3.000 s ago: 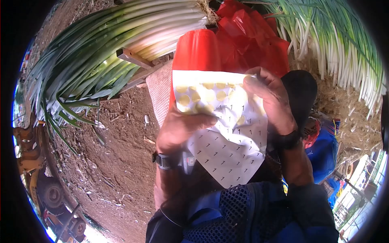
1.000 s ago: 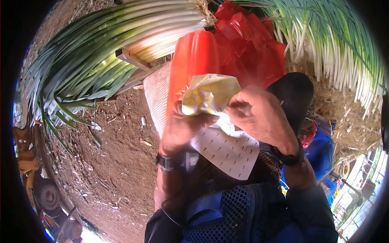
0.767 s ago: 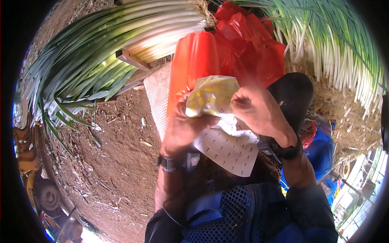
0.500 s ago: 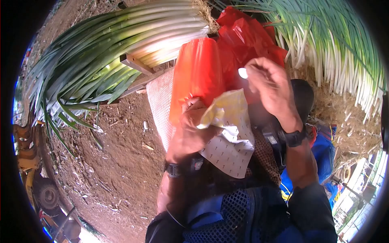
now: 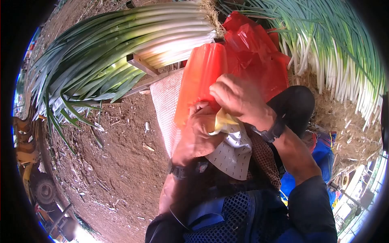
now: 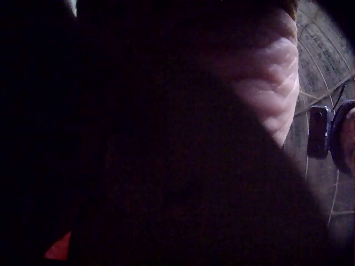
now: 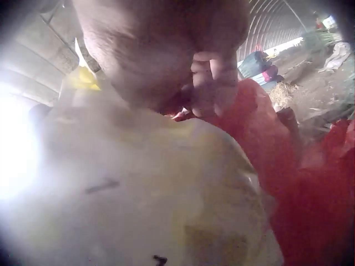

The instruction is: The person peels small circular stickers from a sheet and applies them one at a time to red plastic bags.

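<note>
A white sheet [image 5: 231, 158] printed with small black 1s, its yellowish upper part folded over, hangs from my left hand [image 5: 196, 135], whose fingers and thumb grip its upper left edge. My right hand [image 5: 243, 101] is above the sheet, its fingers curled over the lower end of the smooth red plastic roll [image 5: 202, 65]; what its fingertips pinch is hidden. In the right wrist view the sheet [image 7: 138, 188] fills the foreground below the curled right hand [image 7: 166, 50]. The left wrist view is mostly dark, showing part of a palm [image 6: 266, 77].
Long leeks [image 5: 121, 48] lie at the upper left beside a metal bar end [image 5: 142, 65]. Crumpled red plastic [image 5: 259, 60] lies behind the roll, and green onions [image 5: 332, 60] stand at the upper right. A woven sack [image 5: 164, 97] borders bare soil; a blue bag [image 5: 320, 158] sits at right.
My right hand moved away from the sheet with a small white piece at its fingertips, then came left and down to the red roll. My left hand still grips the sheet.
</note>
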Demonstrator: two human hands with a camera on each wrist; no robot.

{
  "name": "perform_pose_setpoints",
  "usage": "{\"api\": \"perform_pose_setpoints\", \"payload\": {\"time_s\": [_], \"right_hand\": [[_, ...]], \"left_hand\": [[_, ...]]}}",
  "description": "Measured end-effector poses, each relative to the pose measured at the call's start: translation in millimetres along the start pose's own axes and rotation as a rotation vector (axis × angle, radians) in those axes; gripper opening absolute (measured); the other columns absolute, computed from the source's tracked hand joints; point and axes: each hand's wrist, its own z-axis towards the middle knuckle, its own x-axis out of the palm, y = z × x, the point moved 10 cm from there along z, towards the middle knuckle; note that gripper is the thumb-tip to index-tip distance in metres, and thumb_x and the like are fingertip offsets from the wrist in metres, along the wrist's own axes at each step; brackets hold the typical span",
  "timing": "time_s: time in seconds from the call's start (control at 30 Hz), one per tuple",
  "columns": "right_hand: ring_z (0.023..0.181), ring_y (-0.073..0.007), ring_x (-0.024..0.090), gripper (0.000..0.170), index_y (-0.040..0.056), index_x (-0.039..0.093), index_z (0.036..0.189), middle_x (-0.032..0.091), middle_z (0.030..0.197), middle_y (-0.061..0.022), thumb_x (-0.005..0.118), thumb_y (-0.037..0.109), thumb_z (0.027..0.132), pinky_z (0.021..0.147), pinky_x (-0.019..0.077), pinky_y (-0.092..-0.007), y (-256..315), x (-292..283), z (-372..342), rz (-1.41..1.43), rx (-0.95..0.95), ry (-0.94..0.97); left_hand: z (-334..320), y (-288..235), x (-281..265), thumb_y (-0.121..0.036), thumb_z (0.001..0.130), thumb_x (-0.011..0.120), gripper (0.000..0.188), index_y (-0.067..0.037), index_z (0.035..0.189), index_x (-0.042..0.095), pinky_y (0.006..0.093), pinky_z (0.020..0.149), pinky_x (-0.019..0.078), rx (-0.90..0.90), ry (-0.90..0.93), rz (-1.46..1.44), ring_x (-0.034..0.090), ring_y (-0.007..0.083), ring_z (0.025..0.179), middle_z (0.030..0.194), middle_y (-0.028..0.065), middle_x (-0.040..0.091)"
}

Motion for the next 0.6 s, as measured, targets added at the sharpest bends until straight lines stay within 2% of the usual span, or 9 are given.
{"api": "perform_pose_setpoints", "payload": {"time_s": [0.07,0.1,0.2,0.3,0.33,0.4,0.5,0.6], "right_hand": [[0.087,-0.0297,0.060,0.022,0.0046,0.054,0.091,0.051,0.093,-0.0102,0.068,0.011,0.076,0.067,0.0546,-0.0392,10.9,2.7,-4.2,-0.006,-0.048,0.032],[0.091,-0.0313,0.059,0.027,0.0027,0.055,0.095,0.051,0.098,-0.0111,0.068,0.011,0.073,0.070,0.0543,-0.0405,11.4,3.8,-6.8,0.020,-0.035,0.038],[0.088,-0.0320,0.060,0.028,0.0020,0.058,0.101,0.053,0.097,-0.0104,0.068,0.011,0.077,0.071,0.0537,-0.0413,18.7,-2.3,-12.0,0.045,-0.029,-0.026],[0.085,-0.0327,0.061,0.031,0.0029,0.059,0.108,0.057,0.095,-0.0102,0.070,0.010,0.080,0.071,0.0528,-0.0408,-1.7,0.2,-14.2,0.341,0.076,0.047],[0.082,-0.0319,0.062,0.030,0.0037,0.061,0.104,0.059,0.091,-0.0111,0.076,0.011,0.079,0.070,0.0520,-0.0390,-22.2,-0.6,-19.5,0.430,0.108,-0.129],[0.080,-0.0307,0.061,0.029,0.0021,0.060,0.092,0.060,0.091,-0.0123,0.081,0.011,0.074,0.070,0.0511,-0.0384,-43.3,-3.7,-26.0,0.406,0.385,-0.083],[0.079,-0.0290,0.061,0.029,0.0011,0.057,0.084,0.060,0.085,-0.0127,0.082,0.012,0.073,0.070,0.0502,-0.0390,-48.2,10.6,-29.6,0.484,0.468,-0.061],[0.075,-0.0218,0.061,0.026,0.0019,0.062,0.084,0.059,0.078,-0.0089,0.082,0.015,0.074,0.069,0.0496,-0.0358,-42.0,14.4,-23.7,0.403,0.417,0.004]], "left_hand": [[-0.8,3.7,2.3,-0.007,0.067,0.076,0.018,-0.013,0.083,0.071,0.0379,0.101,0.0371,-0.008,0.010,-0.026,0.059,0.0242,0.093,0.085,0.0055,0.065],[-1.6,6.4,3.5,-0.006,0.067,0.076,0.018,-0.013,0.083,0.071,0.0378,0.101,0.0373,-0.012,0.015,-0.039,0.060,0.0242,0.093,0.087,0.0057,0.065],[-3.1,8.9,9.5,-0.005,0.068,0.074,0.021,-0.013,0.087,0.072,0.0380,0.101,0.0383,0.054,0.086,0.008,0.061,0.0245,0.094,0.091,0.0069,0.066],[0.7,-4.6,2.3,-0.005,0.068,0.073,0.021,-0.013,0.087,0.072,0.0387,0.099,0.0397,0.076,-0.025,0.038,0.063,0.0240,0.090,0.088,0.0070,0.067],[0.1,-5.8,3.4,-0.004,0.068,0.072,0.020,-0.013,0.086,0.072,0.0389,0.099,0.0400,0.075,-0.009,0.051,0.063,0.0241,0.088,0.086,0.0063,0.067],[-2.9,-5.4,4.4,-0.003,0.068,0.070,0.020,-0.013,0.085,0.071,0.0393,0.098,0.0406,0.062,0.011,0.080,0.063,0.0245,0.086,0.083,0.0049,0.067],[-6.8,-17.1,7.5,-0.003,0.067,0.069,0.018,-0.014,0.082,0.069,0.0385,0.094,0.0417,0.114,0.029,0.083,0.061,0.0236,0.079,0.077,0.0027,0.065],[-15.8,-30.4,18.0,-0.005,0.065,0.068,0.018,-0.016,0.079,0.068,0.0379,0.090,0.0413,0.172,0.128,0.154,0.058,0.0224,0.075,0.074,0.0003,0.062]]}}
